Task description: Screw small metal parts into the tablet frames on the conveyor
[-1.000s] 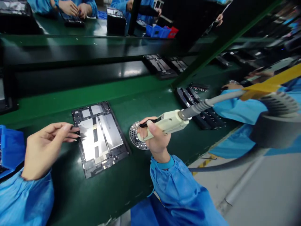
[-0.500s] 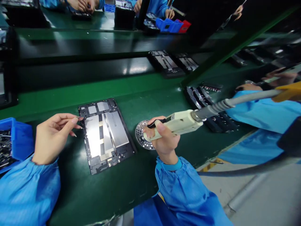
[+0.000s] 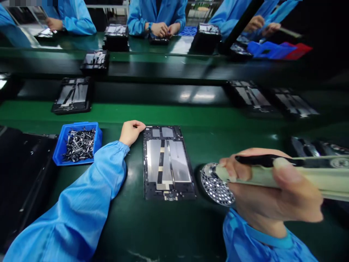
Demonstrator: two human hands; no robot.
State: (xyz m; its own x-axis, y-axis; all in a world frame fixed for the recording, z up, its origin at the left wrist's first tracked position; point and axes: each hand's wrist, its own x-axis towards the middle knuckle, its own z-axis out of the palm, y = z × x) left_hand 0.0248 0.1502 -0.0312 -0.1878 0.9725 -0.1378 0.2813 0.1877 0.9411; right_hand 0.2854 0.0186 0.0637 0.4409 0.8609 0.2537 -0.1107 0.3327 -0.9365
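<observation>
I judge this tablet panel [image 3: 178, 160] stiff, fragile, best rim-held — left hand [image 3: 131, 133] pinched together, right hand [image 3: 275, 198] clasping the pale tool [image 3: 327, 182].

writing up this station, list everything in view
Open tablet: 1, black and silver, centre
Other tablets: 4+, black and silver, behind
Stacks: 2+, dark, far side
Near bin: 1, blue, centre left
Small parts: many, dark and silver, inside near bin
Far bins: 2+, blue and red, upper right
Large item: 1, black, left edge
Blurred parts: several, dark, right edge
Bench: 1, green, underneath
Workers: 3+, blue sleeves, opposite
Handheld tool: 1, cream and black, right
Perforated disc: 1, silver, centre right
Left hand: 1, blue sleeve, at tablet's corner
Right hand: 1, blue sleeve, gripping tool
</observation>
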